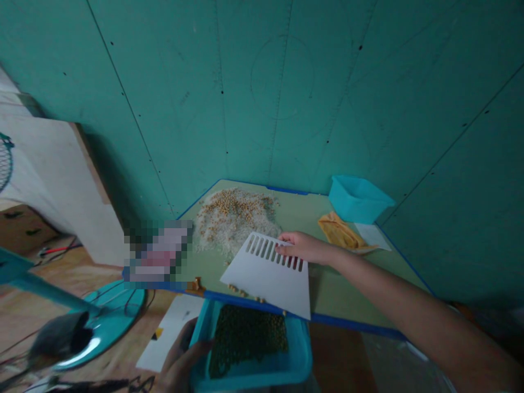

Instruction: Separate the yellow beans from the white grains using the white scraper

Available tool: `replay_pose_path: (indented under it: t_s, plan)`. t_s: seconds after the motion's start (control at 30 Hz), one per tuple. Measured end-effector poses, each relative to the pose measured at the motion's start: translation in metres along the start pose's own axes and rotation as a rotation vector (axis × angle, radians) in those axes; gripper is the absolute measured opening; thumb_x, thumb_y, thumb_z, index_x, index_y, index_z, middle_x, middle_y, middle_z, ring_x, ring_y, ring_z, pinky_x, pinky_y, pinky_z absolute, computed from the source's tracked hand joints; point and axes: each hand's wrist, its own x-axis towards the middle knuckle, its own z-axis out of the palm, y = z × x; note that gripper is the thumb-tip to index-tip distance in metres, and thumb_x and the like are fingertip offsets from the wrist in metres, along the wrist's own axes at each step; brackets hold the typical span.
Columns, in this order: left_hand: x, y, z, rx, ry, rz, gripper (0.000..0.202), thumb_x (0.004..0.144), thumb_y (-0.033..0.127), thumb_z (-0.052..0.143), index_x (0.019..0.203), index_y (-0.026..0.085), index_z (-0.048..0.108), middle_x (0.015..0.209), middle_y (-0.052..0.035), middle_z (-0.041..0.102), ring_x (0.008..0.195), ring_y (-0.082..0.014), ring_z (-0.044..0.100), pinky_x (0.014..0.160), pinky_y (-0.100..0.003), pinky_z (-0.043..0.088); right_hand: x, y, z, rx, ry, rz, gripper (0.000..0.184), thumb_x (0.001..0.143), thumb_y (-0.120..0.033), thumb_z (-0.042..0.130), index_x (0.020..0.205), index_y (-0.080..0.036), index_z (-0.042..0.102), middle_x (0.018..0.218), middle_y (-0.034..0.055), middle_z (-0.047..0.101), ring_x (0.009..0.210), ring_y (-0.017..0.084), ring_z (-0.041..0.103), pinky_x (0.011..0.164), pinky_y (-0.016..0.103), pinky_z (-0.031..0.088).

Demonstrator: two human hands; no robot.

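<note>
My right hand grips the slotted upper edge of a white slotted sheet, which leans over the table's front edge. Several pale yellow beans lie along the sheet's lower left side. Below that edge, my left hand is closed on the left rim of a turquoise basin. A layer of small dark green grains or beans covers the bottom of the basin, with lighter ones at its right. Behind the sheet spreads a heap of white grains and yellow beans.
On the greenish table stand a second turquoise basin and a folded yellow cloth. A pixelated flat object lies at the left. A turquoise stand base is on the floor; a green wall rises behind.
</note>
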Motion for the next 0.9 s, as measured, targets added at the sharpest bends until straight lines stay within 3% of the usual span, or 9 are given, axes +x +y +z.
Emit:
replay_pose_path:
  t_s: [0.5, 0.67, 0.77, 0.9]
  plan:
    - [0.017, -0.017, -0.018, 0.055, 0.002, 0.004, 0.034, 0.054, 0.016, 0.066, 0.086, 0.021, 0.058, 0.060, 0.0041, 0.066, 0.051, -0.0185, 0.060, 0.043, -0.026, 0.046, -0.032, 0.009, 0.014, -0.042, 0.013, 0.063, 0.031, 0.073, -0.048, 0.056, 0.081, -0.019, 0.046, 0.062, -0.0038, 0.055, 0.047, 0.009, 0.054, 0.040, 0.019, 0.042]
    - [0.016, -0.014, -0.018, 0.029, 0.030, 0.012, 0.035, 0.051, 0.015, 0.067, 0.084, 0.021, 0.061, 0.064, 0.0026, 0.068, 0.070, -0.0244, 0.064, 0.049, -0.026, 0.047, -0.042, 0.003, 0.020, -0.053, -0.064, 0.046, 0.031, 0.072, -0.047, 0.058, 0.080, -0.019, 0.046, 0.060, -0.0051, 0.050, 0.046, 0.008, 0.051, 0.042, 0.020, 0.042]
    - [0.014, -0.012, -0.017, 0.023, 0.023, 0.057, 0.031, 0.051, 0.018, 0.067, 0.082, 0.020, 0.063, 0.066, 0.0017, 0.068, 0.074, -0.0249, 0.064, 0.053, -0.026, 0.048, -0.045, -0.003, 0.016, -0.101, -0.068, -0.019, 0.030, 0.074, -0.047, 0.056, 0.080, -0.019, 0.048, 0.060, -0.0045, 0.049, 0.048, 0.008, 0.049, 0.043, 0.018, 0.040]
    - [0.011, -0.011, -0.015, 0.015, 0.044, 0.086, 0.027, 0.052, 0.015, 0.066, 0.078, 0.021, 0.063, 0.063, 0.0026, 0.067, 0.071, -0.0232, 0.064, 0.054, -0.026, 0.048, -0.035, -0.011, 0.002, -0.073, 0.033, -0.082, 0.031, 0.075, -0.048, 0.053, 0.082, -0.018, 0.049, 0.063, -0.0039, 0.051, 0.050, 0.007, 0.050, 0.046, 0.018, 0.040]
